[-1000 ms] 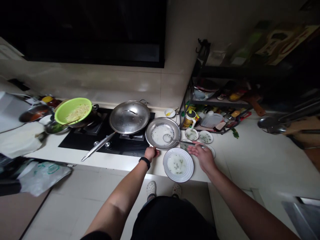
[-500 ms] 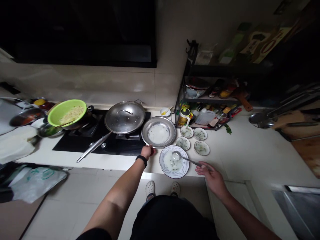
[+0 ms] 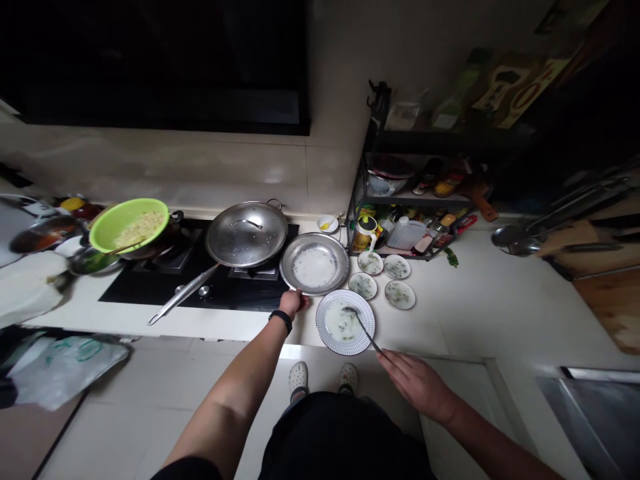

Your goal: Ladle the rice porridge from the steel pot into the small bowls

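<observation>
It's dim in here: glossy pale wall tiles (image 3: 240,163), a big black panel (image 3: 160,67) overhead, white counter (image 3: 463,293), light tiled floor (image 3: 155,380).

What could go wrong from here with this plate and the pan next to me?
The striped plate sits close to the counter's front edge, so a knock might spill its liquid.

The right hand holds the ladle with its head in that plate; pulling the handle could tip or drag the plate.

The long pan handle points toward the front edge, where an arm might catch it.
</observation>
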Tool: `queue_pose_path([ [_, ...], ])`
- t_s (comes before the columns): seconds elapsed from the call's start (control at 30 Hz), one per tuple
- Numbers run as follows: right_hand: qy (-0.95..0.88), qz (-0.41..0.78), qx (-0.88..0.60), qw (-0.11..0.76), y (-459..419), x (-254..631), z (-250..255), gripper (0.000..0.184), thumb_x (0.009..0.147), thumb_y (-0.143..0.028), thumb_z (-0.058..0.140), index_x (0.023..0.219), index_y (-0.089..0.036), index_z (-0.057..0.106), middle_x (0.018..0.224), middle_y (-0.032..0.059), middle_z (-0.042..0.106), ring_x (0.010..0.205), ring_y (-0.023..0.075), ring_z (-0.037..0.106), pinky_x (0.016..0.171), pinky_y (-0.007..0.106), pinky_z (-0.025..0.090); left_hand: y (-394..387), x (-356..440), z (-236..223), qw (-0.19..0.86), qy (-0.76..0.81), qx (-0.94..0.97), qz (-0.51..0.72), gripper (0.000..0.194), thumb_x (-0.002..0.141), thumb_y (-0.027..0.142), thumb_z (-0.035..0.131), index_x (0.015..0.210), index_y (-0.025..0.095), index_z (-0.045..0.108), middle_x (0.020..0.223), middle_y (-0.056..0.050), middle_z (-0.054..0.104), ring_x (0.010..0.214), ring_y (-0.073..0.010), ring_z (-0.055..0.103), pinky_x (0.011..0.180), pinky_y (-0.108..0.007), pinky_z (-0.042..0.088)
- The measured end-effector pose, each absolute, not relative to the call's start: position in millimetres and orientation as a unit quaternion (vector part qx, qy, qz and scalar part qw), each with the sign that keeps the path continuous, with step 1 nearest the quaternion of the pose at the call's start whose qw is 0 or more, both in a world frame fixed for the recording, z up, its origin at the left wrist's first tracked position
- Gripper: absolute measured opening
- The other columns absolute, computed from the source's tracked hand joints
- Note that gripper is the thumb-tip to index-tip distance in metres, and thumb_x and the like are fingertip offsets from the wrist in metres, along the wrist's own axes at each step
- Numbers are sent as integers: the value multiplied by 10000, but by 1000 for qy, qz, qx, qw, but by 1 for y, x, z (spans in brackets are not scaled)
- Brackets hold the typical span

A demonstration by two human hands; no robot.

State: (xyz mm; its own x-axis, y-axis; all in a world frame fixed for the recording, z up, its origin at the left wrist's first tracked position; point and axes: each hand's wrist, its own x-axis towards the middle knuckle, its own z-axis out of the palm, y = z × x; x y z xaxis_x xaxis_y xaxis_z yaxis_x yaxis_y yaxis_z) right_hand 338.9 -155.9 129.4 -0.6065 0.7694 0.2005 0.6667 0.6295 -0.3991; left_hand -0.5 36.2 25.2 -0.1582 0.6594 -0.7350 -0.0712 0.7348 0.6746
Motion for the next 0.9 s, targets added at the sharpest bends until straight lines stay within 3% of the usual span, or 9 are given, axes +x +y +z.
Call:
queue_pose_path([
  [0.1,-837,209,-453,226,-152,337,123,391,946,-204,509,1282,-258,702,1209,90,753,1084,244,733,968,382,604,36,0,25,615,699,211,298,186,1056,282,426,952,176,537,746,-30,685,533,-114,630,567,-214,512],
  [0.2,-665,312,-588,339,-131,328,124,334,972,-368,536,1241,-263,703,1095,105,784,977,267,758,911,423,621,36,-1,24,617,698,210,298,211,1055,298,435,923,179,548,748,-36,689,557,-120,644,589,-219,521],
  [0.3,-477,390,-654,439,-89,308,127,433,956,-513,562,1261,-221,659,979,106,797,862,267,765,839,430,627,35,-1,24,619,695,209,300,233,1049,310,449,885,182,554,743,-38,685,572,-125,648,618,-232,533],
  [0.4,-445,421,-630,478,-33,282,121,456,905,-545,619,1206,-206,673,925,92,794,842,253,755,800,394,619,35,-1,24,621,693,209,302,257,1052,297,435,854,181,550,732,-37,678,569,-119,639,622,-232,534],
  [0.57,-505,404,-631,428,46,254,100,304,856,-392,668,1107,-232,728,875,49,787,905,237,744,924,398,576,35,-1,25,622,694,208,297,248,1052,315,443,877,179,553,753,-50,696,583,-125,654,603,-226,527],
  [0.73,-582,364,-612,392,81,249,93,231,819,-281,659,1026,-260,759,1092,50,782,1116,248,692,1115,429,456,37,-2,22,625,693,201,299,219,1051,300,435,905,177,541,773,-54,708,551,-120,640,567,-223,510],
  [0.8,-595,360,-607,384,85,251,91,211,811,-269,663,997,-264,760,1120,47,777,1133,250,685,1131,435,440,38,-3,21,627,692,198,299,211,1051,295,433,914,177,542,775,-52,709,557,-122,645,570,-225,511],
  [0.9,-559,383,-624,389,82,254,83,212,825,-303,664,1016,-250,738,966,44,795,990,238,732,1027,430,529,38,-3,18,629,691,193,298,194,1047,287,442,929,174,547,765,-48,708,566,-132,655,579,-236,514],
])
